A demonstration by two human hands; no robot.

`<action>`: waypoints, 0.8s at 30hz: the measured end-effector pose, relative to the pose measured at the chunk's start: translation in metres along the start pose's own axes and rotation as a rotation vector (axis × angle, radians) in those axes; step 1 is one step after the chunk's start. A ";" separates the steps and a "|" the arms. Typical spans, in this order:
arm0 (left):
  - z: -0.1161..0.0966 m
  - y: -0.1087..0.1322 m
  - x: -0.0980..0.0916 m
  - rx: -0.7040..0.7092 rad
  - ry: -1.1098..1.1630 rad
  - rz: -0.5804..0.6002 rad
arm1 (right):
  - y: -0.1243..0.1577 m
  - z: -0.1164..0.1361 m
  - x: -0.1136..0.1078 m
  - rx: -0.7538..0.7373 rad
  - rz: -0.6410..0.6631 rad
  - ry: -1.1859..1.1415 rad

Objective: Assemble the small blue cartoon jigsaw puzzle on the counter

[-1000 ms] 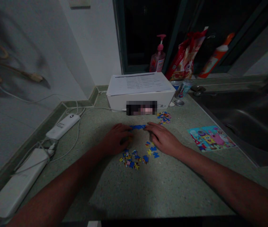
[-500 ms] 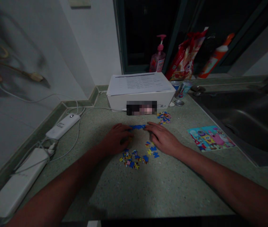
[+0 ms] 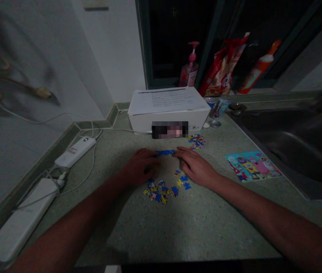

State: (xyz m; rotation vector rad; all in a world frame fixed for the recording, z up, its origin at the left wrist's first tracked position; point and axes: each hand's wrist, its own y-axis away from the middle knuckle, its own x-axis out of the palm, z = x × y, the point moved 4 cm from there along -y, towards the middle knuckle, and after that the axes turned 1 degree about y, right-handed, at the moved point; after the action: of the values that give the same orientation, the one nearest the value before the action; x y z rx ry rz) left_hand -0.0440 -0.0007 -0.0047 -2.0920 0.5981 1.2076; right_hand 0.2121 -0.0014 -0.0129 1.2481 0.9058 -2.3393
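A short strip of joined blue jigsaw puzzle pieces [image 3: 165, 152] lies on the counter between my hands. The fingertips of my left hand [image 3: 141, 167] rest at its left end; the thumb is apart from the fingers, and a small yellowish spot by them is too dark to make out. At the strip's right end, the outstretched fingers of my right hand [image 3: 196, 167] touch down, thumb apart. Closer to me lies a loose heap of puzzle pieces [image 3: 161, 191]. A few blue and yellow pieces [image 3: 183, 180] are scattered beside my right thumb.
Behind the strip stands a white box [image 3: 169, 104] with a pixelated patch before it. Another pile of pieces [image 3: 197, 141] lies by its right corner. A cartoon picture card [image 3: 253, 166] is near the sink [image 3: 291, 151]. Power strip [image 3: 21, 218], white adapter [image 3: 75, 151] and cables line the left.
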 end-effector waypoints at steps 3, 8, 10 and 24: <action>-0.003 0.000 -0.002 0.001 0.008 -0.004 | 0.000 0.000 0.000 -0.003 0.001 -0.004; 0.002 0.000 -0.003 -0.057 0.049 -0.059 | 0.001 -0.001 -0.002 0.000 -0.023 -0.024; 0.009 0.000 -0.004 -0.134 0.079 -0.124 | 0.001 -0.001 -0.006 0.002 -0.053 -0.043; 0.040 0.000 -0.010 -0.490 0.168 -0.336 | 0.010 -0.007 -0.034 0.001 0.016 0.144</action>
State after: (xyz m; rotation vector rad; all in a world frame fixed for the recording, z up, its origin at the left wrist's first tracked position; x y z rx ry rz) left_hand -0.0718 0.0284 -0.0107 -2.5889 0.0026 1.0619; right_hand 0.2407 -0.0039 0.0089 1.4344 0.9350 -2.2612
